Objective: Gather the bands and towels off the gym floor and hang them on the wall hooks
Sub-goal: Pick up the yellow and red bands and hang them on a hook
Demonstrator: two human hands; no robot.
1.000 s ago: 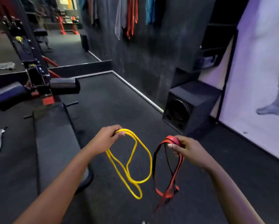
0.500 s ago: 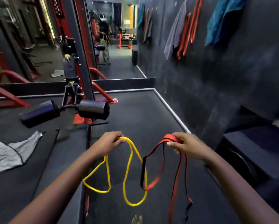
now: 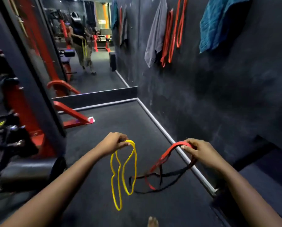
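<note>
A thin yellow rubber loop band [image 3: 111, 163] hung doubled beneath the left hand's [image 3: 111, 142] pinch. A flat red-and-black rubber band [image 3: 165, 153] draped down-left from the right hand's [image 3: 200, 153] grip.

The left hand [image 3: 112, 143] grips a yellow band [image 3: 136, 161], its loops dangling above the floor [image 3: 120, 122]. The right hand [image 3: 200, 152] pinches a red-and-black band [image 3: 169, 150] near the floor's right edge. On the wall [image 3: 202, 95] hang a grey towel [image 3: 155, 35], red bands [image 3: 168, 36] and a blue towel [image 3: 218, 22].
</note>
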